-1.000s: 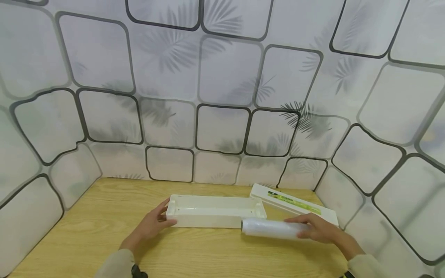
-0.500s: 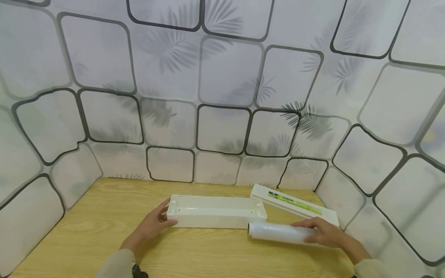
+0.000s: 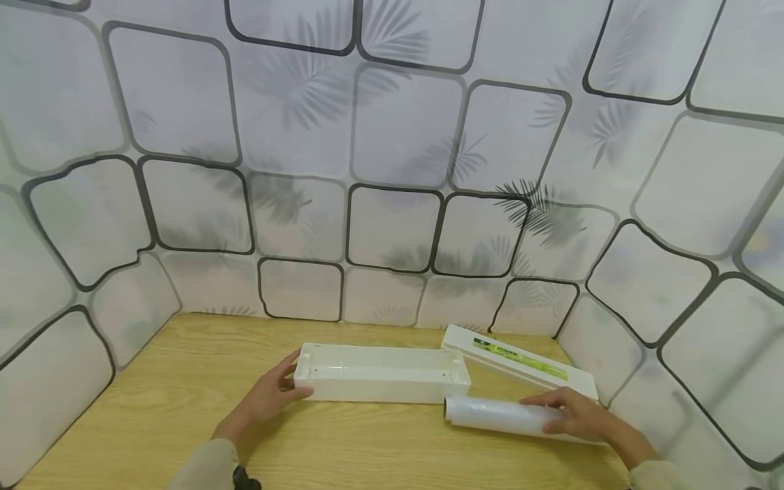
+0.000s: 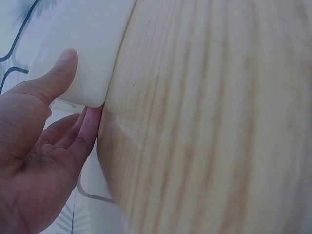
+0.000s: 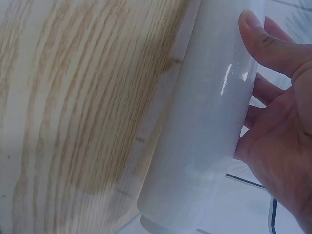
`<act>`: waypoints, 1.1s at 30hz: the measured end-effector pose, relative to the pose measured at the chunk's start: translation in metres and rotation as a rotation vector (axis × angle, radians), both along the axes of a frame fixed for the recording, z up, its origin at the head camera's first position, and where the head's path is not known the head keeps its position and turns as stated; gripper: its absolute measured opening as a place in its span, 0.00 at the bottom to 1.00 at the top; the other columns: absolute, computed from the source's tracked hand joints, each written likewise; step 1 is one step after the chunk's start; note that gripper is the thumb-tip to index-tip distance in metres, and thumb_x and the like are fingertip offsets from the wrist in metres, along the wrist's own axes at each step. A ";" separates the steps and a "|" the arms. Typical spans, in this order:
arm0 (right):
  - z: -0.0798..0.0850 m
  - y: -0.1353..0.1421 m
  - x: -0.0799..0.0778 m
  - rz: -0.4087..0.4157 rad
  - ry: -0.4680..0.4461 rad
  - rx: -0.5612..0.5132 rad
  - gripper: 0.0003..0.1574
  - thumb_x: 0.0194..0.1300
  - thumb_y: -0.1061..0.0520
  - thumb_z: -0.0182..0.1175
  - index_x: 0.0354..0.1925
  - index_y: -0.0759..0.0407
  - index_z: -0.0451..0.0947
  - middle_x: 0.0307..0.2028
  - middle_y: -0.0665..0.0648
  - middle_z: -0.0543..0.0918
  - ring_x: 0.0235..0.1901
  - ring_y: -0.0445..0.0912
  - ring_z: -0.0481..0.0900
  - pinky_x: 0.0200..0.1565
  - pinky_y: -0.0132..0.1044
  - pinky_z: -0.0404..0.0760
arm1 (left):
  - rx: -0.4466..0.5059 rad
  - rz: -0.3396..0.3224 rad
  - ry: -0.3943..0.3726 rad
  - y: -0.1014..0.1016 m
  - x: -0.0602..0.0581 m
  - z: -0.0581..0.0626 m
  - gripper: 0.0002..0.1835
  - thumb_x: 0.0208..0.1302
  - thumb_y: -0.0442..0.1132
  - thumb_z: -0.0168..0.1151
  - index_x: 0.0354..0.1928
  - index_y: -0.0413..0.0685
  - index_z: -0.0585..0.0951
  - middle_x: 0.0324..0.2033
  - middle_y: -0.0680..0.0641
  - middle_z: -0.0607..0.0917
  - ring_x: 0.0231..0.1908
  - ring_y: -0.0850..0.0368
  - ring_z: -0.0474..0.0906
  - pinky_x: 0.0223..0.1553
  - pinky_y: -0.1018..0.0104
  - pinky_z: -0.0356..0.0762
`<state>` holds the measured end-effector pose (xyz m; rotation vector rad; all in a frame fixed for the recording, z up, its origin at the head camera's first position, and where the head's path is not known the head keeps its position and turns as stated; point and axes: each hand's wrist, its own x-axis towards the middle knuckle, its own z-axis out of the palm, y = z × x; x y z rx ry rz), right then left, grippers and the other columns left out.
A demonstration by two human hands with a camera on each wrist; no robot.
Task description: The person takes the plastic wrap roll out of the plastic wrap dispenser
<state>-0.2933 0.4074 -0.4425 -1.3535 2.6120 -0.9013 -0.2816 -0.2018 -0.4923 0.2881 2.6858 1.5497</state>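
Observation:
An open-topped long white box (image 3: 380, 390) sits on the wooden table. At its left end, my left hand (image 3: 267, 395) holds it, the thumb on the front face and the fingers round behind the corner. The left wrist view shows that thumb flat against the white wall (image 4: 90, 58). My right hand (image 3: 580, 414) grips a roll of cling film (image 3: 490, 414) near its right end, thumb on the near side and fingers behind. In the right wrist view the shiny roll (image 5: 200, 122) lies close over the tabletop. Its hollow core end faces left, just in front of the box's right corner.
Behind the roll, a long white lid (image 3: 520, 361) with a green and yellow label lies at a slant, one end close behind the box. Patterned walls (image 3: 392, 224) enclose the wooden table (image 3: 343, 449) at the back and both sides.
My right hand has moved the cling film roll to the right and slightly nearer, away from the box's front. My left hand and the box have stayed in place.

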 end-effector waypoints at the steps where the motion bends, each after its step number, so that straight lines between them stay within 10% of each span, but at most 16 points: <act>1: 0.000 0.001 0.000 -0.001 0.003 0.002 0.30 0.61 0.62 0.72 0.62 0.63 0.82 0.56 0.62 0.87 0.57 0.32 0.81 0.47 0.27 0.81 | -0.003 -0.002 0.000 0.000 0.000 0.000 0.51 0.65 0.45 0.73 0.82 0.45 0.53 0.72 0.26 0.68 0.61 0.34 0.81 0.62 0.43 0.80; 33: -0.010 0.019 -0.004 0.054 -0.114 -0.079 0.32 0.62 0.65 0.70 0.65 0.61 0.80 0.61 0.42 0.83 0.50 0.31 0.81 0.42 0.28 0.81 | -0.007 0.001 -0.004 -0.001 0.000 -0.001 0.51 0.65 0.46 0.73 0.82 0.46 0.53 0.72 0.26 0.68 0.61 0.33 0.81 0.62 0.42 0.80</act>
